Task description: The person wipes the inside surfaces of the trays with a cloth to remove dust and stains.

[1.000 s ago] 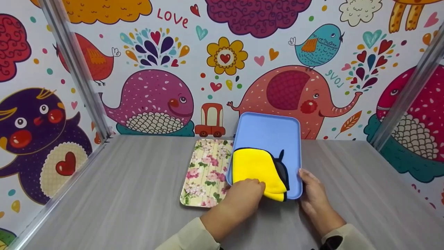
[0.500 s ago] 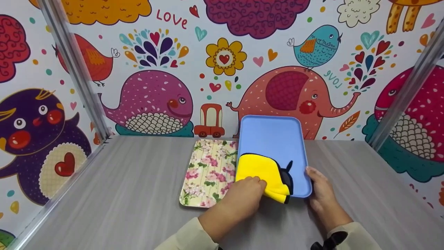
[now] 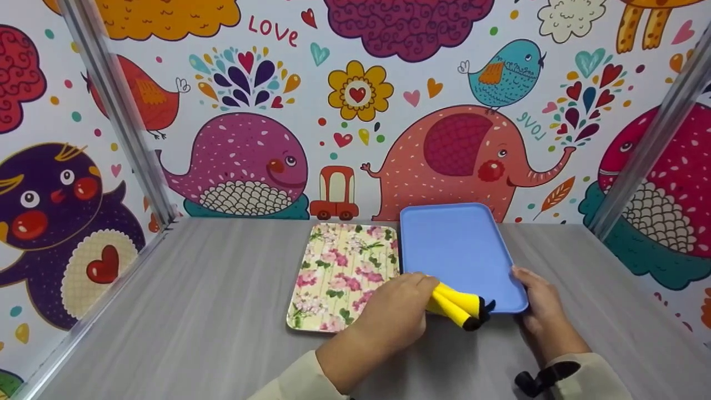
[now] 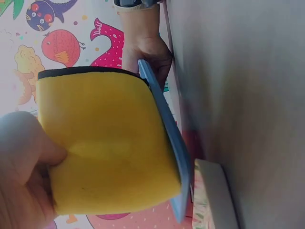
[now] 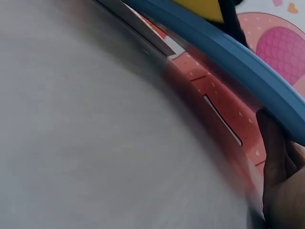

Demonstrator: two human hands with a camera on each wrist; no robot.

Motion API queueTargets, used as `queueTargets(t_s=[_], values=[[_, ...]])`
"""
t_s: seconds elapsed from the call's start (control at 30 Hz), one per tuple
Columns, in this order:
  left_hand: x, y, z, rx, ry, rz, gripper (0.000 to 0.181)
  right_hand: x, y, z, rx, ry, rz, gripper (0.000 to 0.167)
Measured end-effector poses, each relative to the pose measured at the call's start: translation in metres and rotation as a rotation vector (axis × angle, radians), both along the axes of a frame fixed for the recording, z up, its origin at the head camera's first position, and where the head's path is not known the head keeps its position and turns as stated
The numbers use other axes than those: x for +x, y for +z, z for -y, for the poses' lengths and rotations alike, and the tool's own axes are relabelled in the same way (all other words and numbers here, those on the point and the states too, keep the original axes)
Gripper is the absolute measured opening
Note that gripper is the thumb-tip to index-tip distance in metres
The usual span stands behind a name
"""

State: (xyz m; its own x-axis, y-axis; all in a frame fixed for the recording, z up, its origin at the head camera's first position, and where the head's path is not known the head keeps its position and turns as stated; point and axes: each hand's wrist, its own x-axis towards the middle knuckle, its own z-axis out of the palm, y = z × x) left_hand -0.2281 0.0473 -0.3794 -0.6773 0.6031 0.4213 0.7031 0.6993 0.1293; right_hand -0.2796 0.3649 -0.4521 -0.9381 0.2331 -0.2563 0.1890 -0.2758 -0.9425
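My left hand [image 3: 397, 308] pinches a folded yellow cloth [image 3: 452, 303] with black edging, over the near left corner of a blue tray [image 3: 458, 250]. In the left wrist view the thumb presses on the yellow cloth [image 4: 109, 143], whose far edge is beside the tray [image 4: 164, 114]. My right hand [image 3: 547, 308] grips the tray's right edge near its front corner. The right wrist view shows the tray [image 5: 238, 62] raised off the table at that side, with fingers under its rim. The left hand's fingertips are hidden behind the cloth.
A flower-patterned tray [image 3: 339, 272] lies on the grey wood-grain table [image 3: 222, 311], just left of the blue tray. Behind the table stands a wall with cartoon animals [image 3: 250, 161]. Metal posts [image 3: 119, 105] frame the sides.
The blue tray has moved right and lower, its far end dropping toward the table. The cloth, earlier spread on the tray, is now tilted edge-on in the left hand near the tray's front.
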Motion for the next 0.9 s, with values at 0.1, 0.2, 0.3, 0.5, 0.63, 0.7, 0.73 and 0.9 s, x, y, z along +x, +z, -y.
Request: queueTargets(t_s=[0.1, 0.2, 0.3, 0.5, 0.63, 0.7, 0.73, 0.9], values=[[0.001, 0.000, 0.001, 0.008, -0.006, 0.000, 0.037, 0.000, -0.001, 0.000, 0.049, -0.005, 0.002, 0.011], [0.002, 0.002, 0.002, 0.011, -0.006, 0.017, 0.038, -0.001, -0.002, 0.001, 0.103, -0.011, 0.000, 0.006], [0.004, 0.005, 0.002, 0.017, -0.003, 0.043, 0.039, -0.001, -0.002, 0.002, 0.153, -0.016, 0.010, 0.005], [0.005, 0.015, 0.009, 0.081, 0.018, 0.074, 0.037, -0.001, -0.003, -0.002, 0.357, 0.017, 0.057, 0.028], [0.002, 0.023, 0.021, 0.135, 0.051, 0.059, 0.036, -0.002, -0.006, -0.006, 0.608, 0.054, 0.044, 0.046], [-0.001, 0.027, 0.029, 0.154, 0.071, 0.055, 0.036, -0.002, -0.006, -0.007, 0.718, 0.074, 0.038, 0.045], [-0.003, 0.029, 0.034, 0.164, 0.081, 0.052, 0.036, -0.003, -0.006, -0.009, 0.763, 0.086, 0.034, 0.043], [-0.013, 0.039, 0.059, 0.209, 0.152, 0.084, 0.038, -0.003, 0.000, -0.012, 0.890, 0.154, 0.048, 0.040]])
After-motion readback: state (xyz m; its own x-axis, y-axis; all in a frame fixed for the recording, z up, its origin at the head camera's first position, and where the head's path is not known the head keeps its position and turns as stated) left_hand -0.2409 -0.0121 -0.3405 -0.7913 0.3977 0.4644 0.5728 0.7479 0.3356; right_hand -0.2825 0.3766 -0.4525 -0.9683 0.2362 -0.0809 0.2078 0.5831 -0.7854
